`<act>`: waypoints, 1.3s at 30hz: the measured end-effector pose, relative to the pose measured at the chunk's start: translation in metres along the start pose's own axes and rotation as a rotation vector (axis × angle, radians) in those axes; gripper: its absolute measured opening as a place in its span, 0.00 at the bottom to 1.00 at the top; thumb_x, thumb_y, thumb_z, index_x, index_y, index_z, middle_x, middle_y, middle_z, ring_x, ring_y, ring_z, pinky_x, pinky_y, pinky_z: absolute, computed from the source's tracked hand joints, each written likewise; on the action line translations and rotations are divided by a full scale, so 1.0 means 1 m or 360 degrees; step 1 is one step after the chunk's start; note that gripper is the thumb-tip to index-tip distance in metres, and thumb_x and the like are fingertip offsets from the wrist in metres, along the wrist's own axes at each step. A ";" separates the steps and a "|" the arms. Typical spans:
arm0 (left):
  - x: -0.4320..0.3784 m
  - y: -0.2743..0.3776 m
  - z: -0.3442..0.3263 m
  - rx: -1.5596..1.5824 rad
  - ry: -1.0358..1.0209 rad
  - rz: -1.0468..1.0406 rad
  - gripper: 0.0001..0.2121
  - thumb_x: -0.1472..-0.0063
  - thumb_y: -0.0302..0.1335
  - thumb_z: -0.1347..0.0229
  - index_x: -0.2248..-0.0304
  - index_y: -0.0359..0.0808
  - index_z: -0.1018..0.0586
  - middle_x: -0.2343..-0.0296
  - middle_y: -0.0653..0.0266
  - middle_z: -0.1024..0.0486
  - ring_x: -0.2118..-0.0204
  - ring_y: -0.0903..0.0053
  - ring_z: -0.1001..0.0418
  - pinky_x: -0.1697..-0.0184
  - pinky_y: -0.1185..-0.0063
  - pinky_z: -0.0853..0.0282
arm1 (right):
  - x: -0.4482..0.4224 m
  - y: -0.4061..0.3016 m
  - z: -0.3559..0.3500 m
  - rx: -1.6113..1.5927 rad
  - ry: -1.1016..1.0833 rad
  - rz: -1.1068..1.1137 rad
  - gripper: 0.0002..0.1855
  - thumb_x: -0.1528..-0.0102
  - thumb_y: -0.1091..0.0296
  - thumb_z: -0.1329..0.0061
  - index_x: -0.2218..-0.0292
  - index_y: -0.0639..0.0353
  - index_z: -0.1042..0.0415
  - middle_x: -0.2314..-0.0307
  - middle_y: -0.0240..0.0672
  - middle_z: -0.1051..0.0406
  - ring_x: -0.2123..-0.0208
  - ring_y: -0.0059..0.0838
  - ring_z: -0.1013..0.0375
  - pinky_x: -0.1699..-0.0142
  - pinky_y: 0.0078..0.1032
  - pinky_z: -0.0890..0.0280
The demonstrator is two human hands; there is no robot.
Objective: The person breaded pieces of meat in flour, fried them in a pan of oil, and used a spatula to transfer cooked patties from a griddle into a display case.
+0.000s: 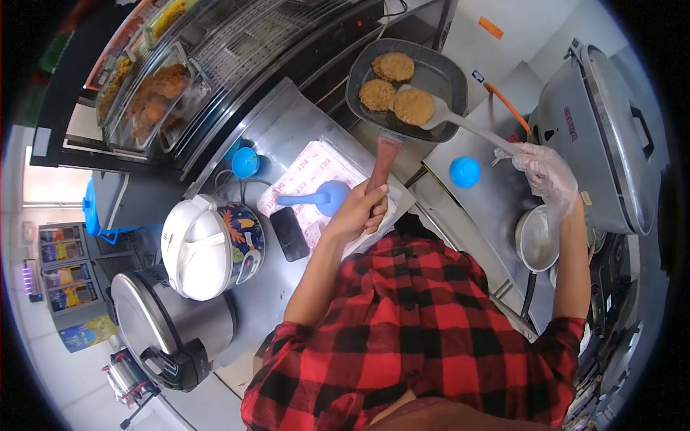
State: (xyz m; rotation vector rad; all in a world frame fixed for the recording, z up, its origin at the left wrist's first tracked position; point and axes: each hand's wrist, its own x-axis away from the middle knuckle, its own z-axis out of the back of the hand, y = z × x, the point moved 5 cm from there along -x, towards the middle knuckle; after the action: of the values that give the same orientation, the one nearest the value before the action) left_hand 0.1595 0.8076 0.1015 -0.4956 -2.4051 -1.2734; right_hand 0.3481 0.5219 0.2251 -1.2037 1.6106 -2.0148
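Note:
My left hand [358, 211] grips the reddish-brown handle [386, 159] of a dark square frying pan [437, 70], held up off the counters. In a clear plastic glove, my right hand [544, 175] holds a grey spatula [480, 131] by its handle. On the spatula's blade rests a browned breaded patty [414, 106], over the pan's near side. Two more patties lie in the pan, one at the far side [393, 67] and one at the left [377, 95].
Left, a steel counter [275, 124] bears printed wrapping paper [307, 167], a blue scoop [332, 198], a phone [290, 234] and rice cookers [197, 250]. A heated display case [237, 64] stands beyond. Right are a blue bowl [464, 172], a saucepan [533, 242] and a large grey appliance [593, 134].

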 end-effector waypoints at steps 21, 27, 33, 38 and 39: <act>0.010 -0.015 -0.003 -0.0017 0.0020 0.0010 0.08 0.33 0.33 0.54 0.64 0.38 0.37 0.84 0.72 0.41 0.90 0.87 0.46 0.90 0.84 0.48 | 0.003 0.009 -0.027 0.0316 0.0281 -0.0207 0.23 0.45 0.57 0.46 0.52 0.60 0.29 0.81 0.18 0.39 0.82 0.09 0.43 0.79 0.13 0.49; 0.007 -0.014 -0.008 -0.0073 0.0006 0.0015 0.08 0.33 0.33 0.54 0.65 0.39 0.37 0.84 0.73 0.41 0.90 0.87 0.46 0.90 0.84 0.48 | -0.042 0.081 -0.043 -0.0190 0.0135 0.0034 0.30 0.46 0.54 0.44 0.48 0.63 0.34 0.81 0.16 0.40 0.84 0.08 0.47 0.82 0.12 0.55; 0.003 -0.017 -0.005 -0.0013 0.0008 0.0043 0.07 0.33 0.34 0.54 0.64 0.40 0.36 0.84 0.73 0.42 0.90 0.87 0.47 0.89 0.84 0.48 | -0.025 0.083 -0.040 -0.0416 0.0125 0.0182 0.36 0.46 0.57 0.43 0.44 0.70 0.40 0.77 0.20 0.36 0.83 0.09 0.45 0.81 0.12 0.53; -0.002 -0.023 0.000 0.0051 0.0012 0.0047 0.07 0.33 0.34 0.53 0.63 0.40 0.36 0.84 0.73 0.42 0.90 0.87 0.47 0.89 0.83 0.47 | -0.006 0.050 -0.028 -0.0429 0.0309 0.0071 0.36 0.47 0.57 0.42 0.44 0.68 0.40 0.76 0.21 0.34 0.83 0.09 0.45 0.81 0.12 0.54; -0.003 -0.021 -0.003 0.0039 0.0006 0.0040 0.08 0.33 0.34 0.53 0.63 0.40 0.36 0.84 0.73 0.42 0.90 0.87 0.47 0.89 0.83 0.48 | -0.009 0.048 -0.024 -0.0432 0.0323 0.0074 0.36 0.47 0.57 0.42 0.44 0.68 0.40 0.76 0.21 0.34 0.83 0.09 0.45 0.81 0.12 0.54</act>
State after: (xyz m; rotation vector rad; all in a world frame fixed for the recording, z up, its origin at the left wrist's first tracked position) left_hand 0.1527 0.7941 0.0867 -0.5144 -2.4006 -1.2318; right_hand 0.3229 0.5279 0.1769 -1.0622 2.0444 -1.9915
